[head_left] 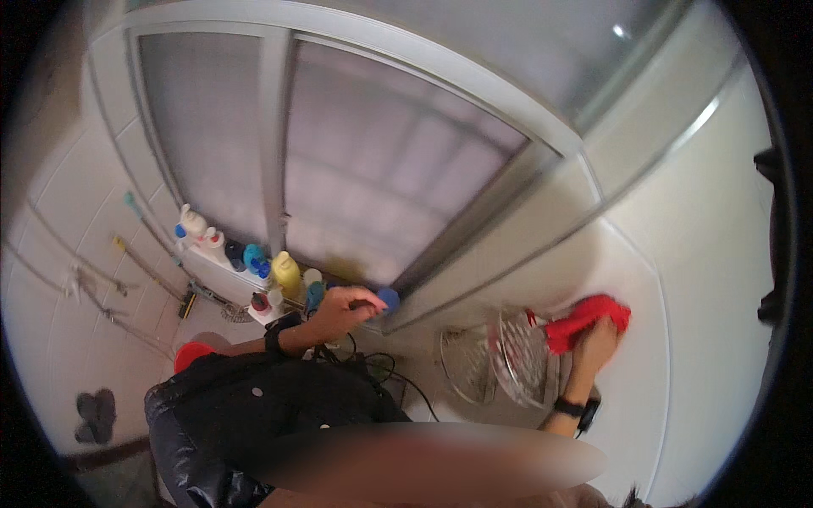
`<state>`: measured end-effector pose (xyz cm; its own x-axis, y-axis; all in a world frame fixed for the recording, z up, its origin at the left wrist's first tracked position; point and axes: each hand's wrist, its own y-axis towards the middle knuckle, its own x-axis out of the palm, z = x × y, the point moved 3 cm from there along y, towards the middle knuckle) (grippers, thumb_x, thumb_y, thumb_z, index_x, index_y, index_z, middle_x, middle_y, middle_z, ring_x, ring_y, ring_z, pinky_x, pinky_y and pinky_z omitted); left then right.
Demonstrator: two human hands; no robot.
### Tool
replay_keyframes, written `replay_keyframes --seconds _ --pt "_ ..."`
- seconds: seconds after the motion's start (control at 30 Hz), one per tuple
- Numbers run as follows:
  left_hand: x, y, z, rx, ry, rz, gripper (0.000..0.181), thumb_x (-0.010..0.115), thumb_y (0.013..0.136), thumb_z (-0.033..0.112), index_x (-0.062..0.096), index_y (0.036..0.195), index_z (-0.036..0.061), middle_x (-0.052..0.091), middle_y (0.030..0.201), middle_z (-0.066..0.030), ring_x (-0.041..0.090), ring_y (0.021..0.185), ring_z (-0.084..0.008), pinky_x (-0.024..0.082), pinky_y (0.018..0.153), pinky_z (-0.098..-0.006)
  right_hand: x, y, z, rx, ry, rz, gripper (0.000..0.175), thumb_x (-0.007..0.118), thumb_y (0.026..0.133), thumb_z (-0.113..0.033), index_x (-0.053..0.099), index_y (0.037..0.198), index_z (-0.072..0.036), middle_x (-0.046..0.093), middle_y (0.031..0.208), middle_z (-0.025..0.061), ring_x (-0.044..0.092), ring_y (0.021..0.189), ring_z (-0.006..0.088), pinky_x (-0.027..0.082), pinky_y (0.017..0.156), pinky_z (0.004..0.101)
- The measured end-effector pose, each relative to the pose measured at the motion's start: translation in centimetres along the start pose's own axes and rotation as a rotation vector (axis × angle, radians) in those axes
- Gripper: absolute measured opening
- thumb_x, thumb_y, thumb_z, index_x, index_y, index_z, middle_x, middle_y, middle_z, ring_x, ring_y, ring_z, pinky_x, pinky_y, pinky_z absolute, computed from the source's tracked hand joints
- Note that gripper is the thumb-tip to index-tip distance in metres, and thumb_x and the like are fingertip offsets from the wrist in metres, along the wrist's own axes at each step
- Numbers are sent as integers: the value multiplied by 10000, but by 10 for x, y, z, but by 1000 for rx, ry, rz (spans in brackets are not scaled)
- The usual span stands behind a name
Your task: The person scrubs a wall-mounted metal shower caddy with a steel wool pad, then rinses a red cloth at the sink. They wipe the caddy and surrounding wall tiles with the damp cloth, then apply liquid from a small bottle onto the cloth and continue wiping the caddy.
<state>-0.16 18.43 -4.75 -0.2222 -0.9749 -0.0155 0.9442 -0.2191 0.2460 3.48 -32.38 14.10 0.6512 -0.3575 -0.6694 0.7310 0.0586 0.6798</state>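
My right hand [597, 346] presses a red cloth [587, 320] against the pale wall, just above and to the right of a wire corner rack [521, 362]. Part of the cloth hangs over toward the rack. My left hand [346, 311] is raised in front of the window sill, fingers bent, with nothing seen in it. Close to its fingertips is a round blue thing [388, 299], too blurred to name. Beside that hand on the sill stand a yellow bottle [286, 274] and a blue bottle [255, 260].
More bottles, among them a white pump bottle [193, 222], line the sill below the frosted sliding window [394, 152]. A yellow-ended brush [188, 303] leans in the left corner. A red bucket [192, 355] is by my left side. Black cables [406, 378] hang below the sill.
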Motion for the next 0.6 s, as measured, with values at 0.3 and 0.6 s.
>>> replay_keyframes --seconds 0.3,0.6 --pt "-7 -10 -2 -47 2 55 186 658 971 58 761 1126 46 751 1005 -68 699 920 -131 552 830 -300 -49 -38 -35 208 1028 409 397 666 960 -317 672 1123 45 695 1103 164 686 886 329 585 856 485" --pt "0 -11 3 -22 123 53 176 702 949 136 768 1099 71 771 1001 -59 716 913 -144 563 803 -303 -46 -84 -143 302 1271 201 405 670 957 -316 670 1140 45 696 1118 170 689 913 334 582 872 488"
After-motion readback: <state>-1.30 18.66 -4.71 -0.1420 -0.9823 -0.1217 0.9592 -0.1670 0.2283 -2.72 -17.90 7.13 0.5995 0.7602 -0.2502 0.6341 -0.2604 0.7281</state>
